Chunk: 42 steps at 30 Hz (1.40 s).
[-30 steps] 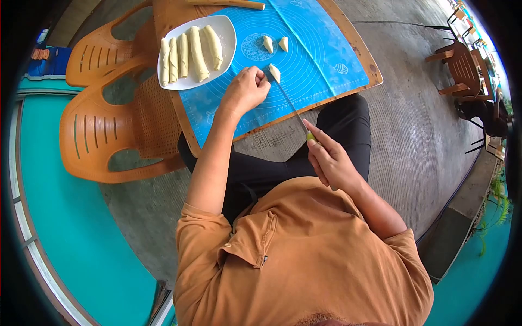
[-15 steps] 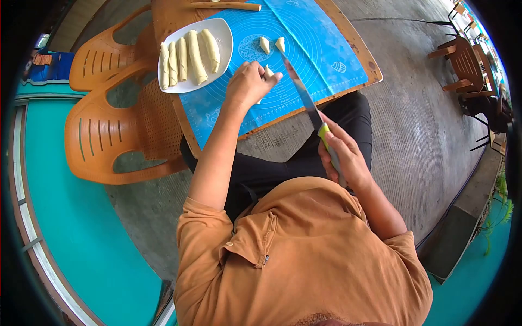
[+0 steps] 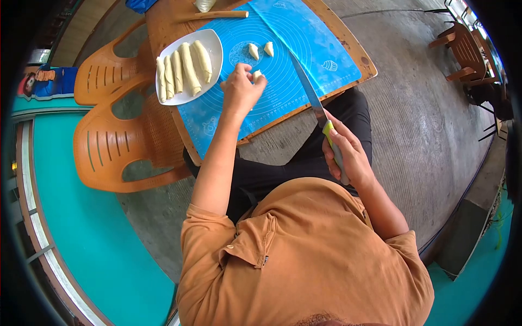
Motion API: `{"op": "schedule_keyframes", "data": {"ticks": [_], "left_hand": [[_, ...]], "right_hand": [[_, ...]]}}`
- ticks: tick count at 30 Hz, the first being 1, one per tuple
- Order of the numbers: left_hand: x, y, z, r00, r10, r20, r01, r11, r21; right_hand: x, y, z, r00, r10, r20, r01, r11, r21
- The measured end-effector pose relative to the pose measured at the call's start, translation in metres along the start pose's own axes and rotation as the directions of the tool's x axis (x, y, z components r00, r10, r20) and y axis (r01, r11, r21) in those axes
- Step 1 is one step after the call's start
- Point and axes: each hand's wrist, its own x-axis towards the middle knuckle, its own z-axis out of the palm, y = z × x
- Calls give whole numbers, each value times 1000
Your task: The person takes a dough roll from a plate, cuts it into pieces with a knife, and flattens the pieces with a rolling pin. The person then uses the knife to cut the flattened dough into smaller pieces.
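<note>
- Dough piece [image 3: 257,75]: located over the near-left part of the blue mat [image 3: 299,32], between the thumb and fingers of the left hand [image 3: 242,91]. Its lower portion is covered by the hand; whether it touches the mat cannot be told.
- Pale fragment [image 3: 251,110]: only a sliver shows beside the left wrist, above the mat's near area; its shape cannot be made out.
- Bag [image 3: 204,4]: beyond the mat's far-left corner, cut off by the upper frame edge; contents unclear.
- Left hand: fingers curled, thumb set against the dough piece. Grip pressure cannot be told.
- Right hand [image 3: 350,155]: closed around the green and grey handle of the knife [image 3: 310,87]. The blade extends over the mat, apart from the dough.
- Change from the first frame: the blade, then at the dough piece, is now clear of it, to the right.
- Dough condition: pale cream, small, with a tapered upper end. Two similar cut pieces [image 3: 261,50] lie near the mat's printed centre.
- Plate [image 3: 215,49]: white, overlapping the mat's left edge, bearing five long dough rolls [image 3: 189,68].
- Wooden rod [image 3: 217,15]: one end on the mat's far-left portion.
</note>
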Motion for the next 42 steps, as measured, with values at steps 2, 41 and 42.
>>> {"op": "schedule_keyframes", "data": {"ticks": [2, 41, 42], "left_hand": [[5, -3, -6, 999, -32, 15, 33, 995, -92], [-7, 51, 64, 908, 317, -274, -253, 936, 246], [-7, 53, 64, 904, 337, -261, -237, 907, 349]], "right_hand": [[0, 1, -4, 1000, -10, -1, 10, 1000, 13], [-3, -7, -23, 999, -29, -20, 30, 999, 24], [-3, -6, -25, 999, -37, -24, 38, 999, 32]]}}
